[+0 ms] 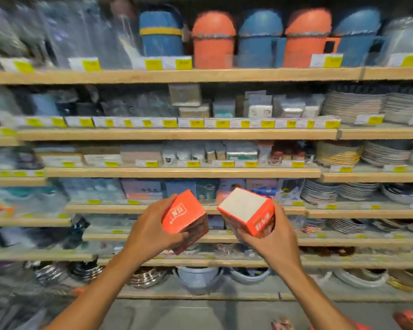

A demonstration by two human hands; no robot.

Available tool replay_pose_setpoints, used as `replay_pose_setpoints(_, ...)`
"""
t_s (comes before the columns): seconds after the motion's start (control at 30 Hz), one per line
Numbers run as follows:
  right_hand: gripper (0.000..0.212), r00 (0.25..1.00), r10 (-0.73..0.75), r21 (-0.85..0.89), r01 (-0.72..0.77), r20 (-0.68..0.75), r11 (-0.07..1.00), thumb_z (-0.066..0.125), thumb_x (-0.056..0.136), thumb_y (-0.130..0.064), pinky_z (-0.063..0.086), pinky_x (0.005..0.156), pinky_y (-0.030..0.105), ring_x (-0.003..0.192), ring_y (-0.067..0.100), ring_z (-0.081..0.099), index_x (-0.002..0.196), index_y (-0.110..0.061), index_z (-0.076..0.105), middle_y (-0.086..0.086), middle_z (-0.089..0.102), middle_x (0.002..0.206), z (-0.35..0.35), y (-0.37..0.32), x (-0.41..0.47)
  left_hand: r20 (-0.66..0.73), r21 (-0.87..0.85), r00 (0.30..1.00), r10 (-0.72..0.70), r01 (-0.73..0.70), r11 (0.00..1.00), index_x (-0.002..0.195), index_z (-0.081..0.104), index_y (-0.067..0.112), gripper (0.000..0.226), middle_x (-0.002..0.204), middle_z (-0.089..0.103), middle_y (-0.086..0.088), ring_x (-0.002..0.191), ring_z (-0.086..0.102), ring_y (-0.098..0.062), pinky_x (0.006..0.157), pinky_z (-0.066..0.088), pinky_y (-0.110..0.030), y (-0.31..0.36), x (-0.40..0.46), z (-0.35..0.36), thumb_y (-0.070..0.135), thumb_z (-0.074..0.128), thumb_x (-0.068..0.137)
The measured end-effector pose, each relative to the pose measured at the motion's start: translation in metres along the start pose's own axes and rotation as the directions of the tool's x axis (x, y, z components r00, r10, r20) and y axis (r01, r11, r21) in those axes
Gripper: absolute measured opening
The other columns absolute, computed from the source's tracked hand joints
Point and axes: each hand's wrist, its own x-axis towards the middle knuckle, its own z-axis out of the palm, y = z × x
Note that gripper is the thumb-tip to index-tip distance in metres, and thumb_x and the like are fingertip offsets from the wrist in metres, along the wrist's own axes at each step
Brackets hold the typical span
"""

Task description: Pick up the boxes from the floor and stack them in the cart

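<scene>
I hold two red boxes up in front of the shop shelves. My left hand [150, 231] grips a red box [185, 216] with white lettering, tilted on its corner. My right hand [271, 236] grips a second red box [246, 210] whose white face points up and to the left. The two boxes are a small gap apart at chest height. More red boxes [408, 317] lie on the floor at the bottom right, blurred. The cart is out of view.
Wooden shelves [177, 172] fill the view ahead, stocked with packets, stacked plates [339, 152] on the right and blue and orange bins [214, 40] on top. Grey floor [200, 315] lies below the lowest shelf.
</scene>
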Motion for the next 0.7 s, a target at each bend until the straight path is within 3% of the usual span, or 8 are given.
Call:
replay_pose_setpoints(0.13,0.088,0.991,-0.053,0.05,0.047,0.124,0.998,0.092,0.055,-0.054,0.054,0.087,0.033,0.111,0.006,0.062,0.129,-0.048,0.045,-0.017,0.062,0.123,0.087,-0.047,0.0,-0.065,-0.01,0.992,-0.11,0.109,0.994,0.147,0.037,0.04,0.106,0.139,0.052,0.015,0.12,0.055,-0.011,0.094,0.05,-0.039,-0.075,-0.028,-0.061,0.062,0.077,0.051)
replay_pose_setpoints(0.27,0.081,0.969,-0.111,0.138,0.081,0.221,0.987,0.093,0.056,-0.055,0.051,0.081,0.023,0.108,-0.006,0.06,0.121,-0.059,0.044,-0.023,0.061,0.121,0.186,-0.091,-0.008,-0.164,0.006,0.972,-0.168,0.171,0.985,0.147,0.042,0.034,0.102,0.133,0.05,0.02,0.118,0.051,-0.007,0.092,0.043,-0.028,-0.145,-0.058,-0.125,0.051,0.08,0.053)
replay_pose_setpoints(0.37,0.08,0.945,-0.14,0.193,0.084,0.294,0.978,0.091,0.052,-0.057,0.048,0.082,0.019,0.107,-0.011,0.058,0.118,-0.056,0.046,-0.023,0.06,0.121,0.251,-0.12,-0.02,-0.198,0.02,0.954,-0.226,0.234,0.972,0.145,0.045,0.032,0.102,0.131,0.056,0.014,0.116,0.054,-0.009,0.093,0.046,-0.03,-0.191,-0.081,-0.164,0.052,0.075,0.049)
replay_pose_setpoints(0.5,0.091,0.893,-0.173,0.208,0.092,0.415,0.974,0.091,0.05,-0.062,0.05,0.086,0.025,0.111,0.0,0.06,0.127,-0.048,0.046,-0.019,0.06,0.122,0.332,-0.148,-0.041,-0.264,0.028,0.903,-0.339,0.359,0.933,0.146,0.044,0.032,0.103,0.136,0.055,0.012,0.122,0.054,-0.012,0.095,0.045,-0.03,-0.253,-0.121,-0.204,0.051,0.071,0.048)
replay_pose_setpoints(0.57,0.101,0.861,-0.175,0.201,0.087,0.477,0.976,0.088,0.046,-0.071,0.048,0.087,0.025,0.111,0.003,0.06,0.132,-0.042,0.044,-0.017,0.061,0.124,0.368,-0.162,-0.052,-0.312,0.015,0.874,-0.373,0.397,0.918,0.144,0.047,0.029,0.1,0.129,0.056,0.015,0.12,0.055,-0.013,0.095,0.046,-0.03,-0.275,-0.143,-0.221,0.047,0.072,0.048)
replay_pose_setpoints(0.7,0.105,0.784,-0.198,0.224,0.078,0.589,0.971,0.087,0.046,-0.067,0.047,0.088,0.025,0.11,0.005,0.057,0.137,-0.039,0.042,-0.016,0.058,0.124,0.426,-0.188,-0.072,-0.381,0.002,0.805,-0.454,0.492,0.871,0.138,0.053,0.027,0.087,0.11,0.052,0.019,0.103,0.056,-0.008,0.084,0.046,-0.027,-0.307,-0.184,-0.245,0.033,0.085,0.057)
